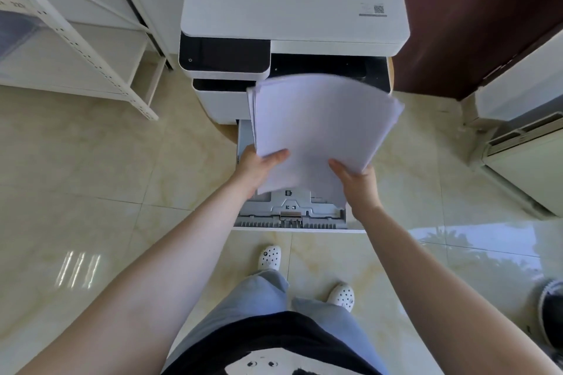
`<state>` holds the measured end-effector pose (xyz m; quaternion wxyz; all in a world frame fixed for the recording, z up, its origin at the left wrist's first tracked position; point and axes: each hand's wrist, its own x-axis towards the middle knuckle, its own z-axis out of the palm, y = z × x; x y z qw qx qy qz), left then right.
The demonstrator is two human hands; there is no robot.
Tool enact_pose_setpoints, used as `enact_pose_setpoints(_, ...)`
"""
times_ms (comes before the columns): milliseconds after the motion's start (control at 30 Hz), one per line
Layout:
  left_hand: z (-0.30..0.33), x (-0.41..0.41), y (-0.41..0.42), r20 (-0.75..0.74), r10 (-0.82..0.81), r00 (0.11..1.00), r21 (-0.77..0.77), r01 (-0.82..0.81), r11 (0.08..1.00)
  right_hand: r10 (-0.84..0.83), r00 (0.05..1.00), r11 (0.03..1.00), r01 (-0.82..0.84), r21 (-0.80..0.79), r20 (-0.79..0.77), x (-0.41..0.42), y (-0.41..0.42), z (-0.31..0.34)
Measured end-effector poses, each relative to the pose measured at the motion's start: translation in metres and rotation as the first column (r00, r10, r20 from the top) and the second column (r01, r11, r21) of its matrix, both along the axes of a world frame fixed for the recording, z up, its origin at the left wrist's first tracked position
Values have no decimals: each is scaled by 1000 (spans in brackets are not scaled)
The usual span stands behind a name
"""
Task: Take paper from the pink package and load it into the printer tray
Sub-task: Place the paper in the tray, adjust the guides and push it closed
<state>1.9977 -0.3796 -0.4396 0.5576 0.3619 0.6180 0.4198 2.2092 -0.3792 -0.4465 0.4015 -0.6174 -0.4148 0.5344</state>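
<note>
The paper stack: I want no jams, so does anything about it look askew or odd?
Yes. The white paper stack, held over the open grey printer tray, is fanned at its far edges and tilted, not squared with the tray.

An office or copy room: a large white multifunction printer (292, 24) at centre top, white slotted metal shelving (76, 39) upper left.

Bare forearms, blue trousers (262, 307), white clogs (269, 257)
</note>
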Motion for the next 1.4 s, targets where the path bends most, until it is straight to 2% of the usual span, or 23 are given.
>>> enact_pose_setpoints(67, 6, -6, 4, -51, -62, 997, -2, 62, 998, 46, 999, 997, -45, -62, 7, 6, 9, 7)
enact_pose_setpoints(133, 9, -13, 5, -85, -136, 987, -52, 132, 990, 122, 991, 980, -130, -153, -59, 13, 14, 13)
enact_pose_setpoints(300, 5, -21, -10, 76, -214, 974, -241, 226, 944, 215, 931, 870, -320, -376, -295, 26, 4, 15)
enact_pose_setpoints(467, -22, -18, -50, 275, -95, 957, -402, 204, 892, 281, 883, 724, -452, -521, -375, 32, -17, -1)
enact_pose_setpoints(567, -37, -16, -62, 290, -13, 957, -493, 161, 855, 270, 890, 669, -447, -594, -367, 29, -19, -12)
enact_pose_setpoints(700, -48, -21, -44, 246, 53, 968, -594, 107, 798, 178, 938, 678, -337, -653, -299, 25, -8, -23)
enact_pose_setpoints(767, -49, -22, -28, 224, 60, 973, -585, 85, 807, 142, 953, 698, -288, -656, -267, 24, -5, -27)
enact_pose_setpoints(900, -50, -20, 1, 129, 10, 992, -566, 65, 822, 136, 981, 801, -190, -568, -136, 19, -3, -35)
enact_pose_setpoints(967, -51, -17, 10, 73, 58, 996, -554, -8, 833, 108, 991, 835, -136, -533, -83, 14, 1, -39)
enact_pose_setpoints(1033, -55, -16, 14, -18, 136, 991, -517, -125, 847, 110, 993, 849, -117, -515, -44, 8, 9, -42)
enact_pose_setpoints(1133, -62, -15, 14, -191, 207, 960, -379, -267, 886, 123, 992, 862, -113, -495, -12, -2, 22, -45)
enact_pose_setpoints(1200, -65, -15, 12, -323, 207, 923, -307, -309, 900, 118, 993, 867, -110, -485, -14, -8, 31, -48)
enact_pose_setpoints(1267, -67, -13, 12, -366, 225, 903, -253, -329, 910, 109, 994, 876, -86, -474, 20, -14, 36, -52)
enact_pose_setpoints(1400, -72, -7, 10, -398, 173, 901, -233, -282, 931, 125, 934, 946, -10, -325, 335, -23, 34, -61)
